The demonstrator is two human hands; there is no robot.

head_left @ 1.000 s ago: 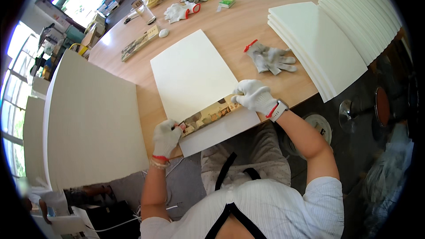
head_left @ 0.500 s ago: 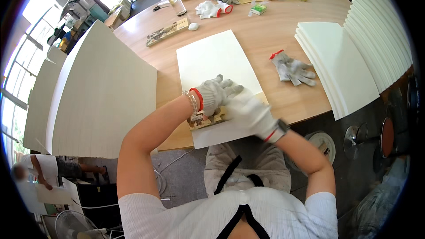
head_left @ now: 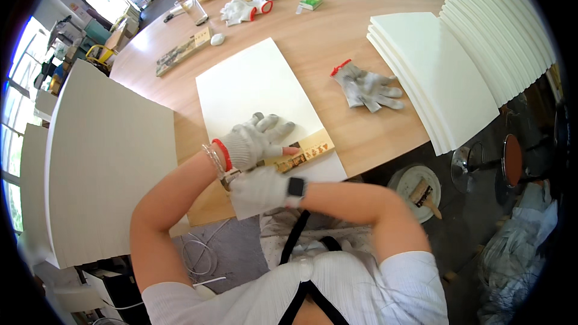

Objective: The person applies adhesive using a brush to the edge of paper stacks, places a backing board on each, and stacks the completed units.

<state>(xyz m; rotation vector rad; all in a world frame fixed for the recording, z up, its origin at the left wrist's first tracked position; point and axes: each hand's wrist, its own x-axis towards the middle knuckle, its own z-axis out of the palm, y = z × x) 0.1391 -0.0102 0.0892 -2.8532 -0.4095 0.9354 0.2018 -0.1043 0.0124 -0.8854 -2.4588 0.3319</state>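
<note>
The gloved right hand (head_left: 260, 191), blurred, lies over the near left part of a white board (head_left: 256, 84) at the front edge of a table (head_left: 385, 138); whether its fingers grasp anything cannot be told. Just beyond, the gloved left hand (head_left: 253, 139) rests released, fingers spread and bare thumb on a printed strip (head_left: 312, 149) that runs across the near part of the board. Good work here likely means bracing the board with the left palm and pressing along the strip lightly and evenly, keeping its edges straight. With the wrists crossed, short strokes seem safer. At left, a tall pale stack (head_left: 114, 168) crowds the left arm (head_left: 171, 192); at right, open tabletop separates the board from a loose grey glove (head_left: 367, 87) and a pile of white boards (head_left: 427, 66). Past the board's far edge, more open surface reaches a second printed strip (head_left: 180, 53) and white gloves (head_left: 238, 12)
</note>
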